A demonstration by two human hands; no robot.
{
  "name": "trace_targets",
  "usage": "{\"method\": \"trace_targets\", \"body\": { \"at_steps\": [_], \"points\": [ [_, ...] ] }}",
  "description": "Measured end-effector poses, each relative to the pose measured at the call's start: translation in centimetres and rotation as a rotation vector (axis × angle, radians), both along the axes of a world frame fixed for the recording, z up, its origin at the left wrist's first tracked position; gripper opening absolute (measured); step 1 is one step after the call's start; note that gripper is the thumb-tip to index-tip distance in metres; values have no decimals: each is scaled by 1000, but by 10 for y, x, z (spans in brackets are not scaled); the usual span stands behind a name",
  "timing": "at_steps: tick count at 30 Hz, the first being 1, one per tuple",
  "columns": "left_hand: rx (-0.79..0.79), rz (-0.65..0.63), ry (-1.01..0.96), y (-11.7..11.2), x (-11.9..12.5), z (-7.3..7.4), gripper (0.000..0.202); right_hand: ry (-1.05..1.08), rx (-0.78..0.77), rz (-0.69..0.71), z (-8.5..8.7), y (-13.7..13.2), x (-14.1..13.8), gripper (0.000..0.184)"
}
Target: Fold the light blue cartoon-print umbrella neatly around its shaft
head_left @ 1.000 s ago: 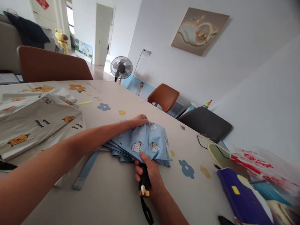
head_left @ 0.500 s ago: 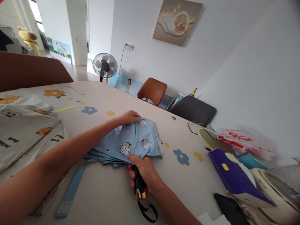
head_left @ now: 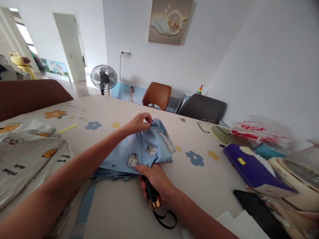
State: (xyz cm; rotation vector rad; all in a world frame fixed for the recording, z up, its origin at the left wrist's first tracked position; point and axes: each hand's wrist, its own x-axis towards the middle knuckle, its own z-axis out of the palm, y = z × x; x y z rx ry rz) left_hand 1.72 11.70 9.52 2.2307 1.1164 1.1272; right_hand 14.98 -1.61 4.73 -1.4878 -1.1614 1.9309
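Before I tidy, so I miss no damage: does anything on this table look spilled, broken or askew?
No spill or break shows. The cream, duck-printed material lies rumpled on the left, and the clear, red-printed plastic bag is crumpled at right: untidy, hardly odd.

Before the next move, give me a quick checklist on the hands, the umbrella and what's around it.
1. Right hand around the black handle: ok, thumb against the fabric.
2. Left hand on the blue umbrella: ok, pinching its fabric near the top.
3. Fabric layers gathered tight: not ok, they spread loosely at the left.
4. Wrist loop free of the fingers: ok, it dangles below the handle.
5. Blue strap attached: cannot tell, its upper end is hidden.
6. Purple box clear of the umbrella: ok, well apart.
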Motion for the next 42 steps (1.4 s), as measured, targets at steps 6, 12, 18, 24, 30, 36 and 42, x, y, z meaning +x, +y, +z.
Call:
{"method": "trace_targets", "body": {
  "at_steps": [6, 12, 18, 24, 30, 36, 42],
  "points": [
    [-127, 59, -334, 7, -6, 5, 7, 11, 6, -11, 0, 1, 2, 22],
    [-418, -172, -641, 11, -37, 19, 19, 169, -12, -50, -6, 5, 6, 23],
    [-532, -149, -237, 4, -56, 32, 27, 192, -5, -42, -5, 4, 6, 24],
    [-471, -121, -451, 13, -64, 25, 24, 133, -14, -7, -8, 6, 7, 27],
    [-614, -186, -221, 7, -71, 30, 44, 162, -33, -50, -8, 5, 6, 26],
    [-545, -185, -361, 11, -79, 26, 39, 111, 26, 6, -9, 5, 6, 27],
    [-371, 354, -32, 15, -76, 28, 26, 93, -13, -19, -8, 6, 4, 25]
  ]
}}
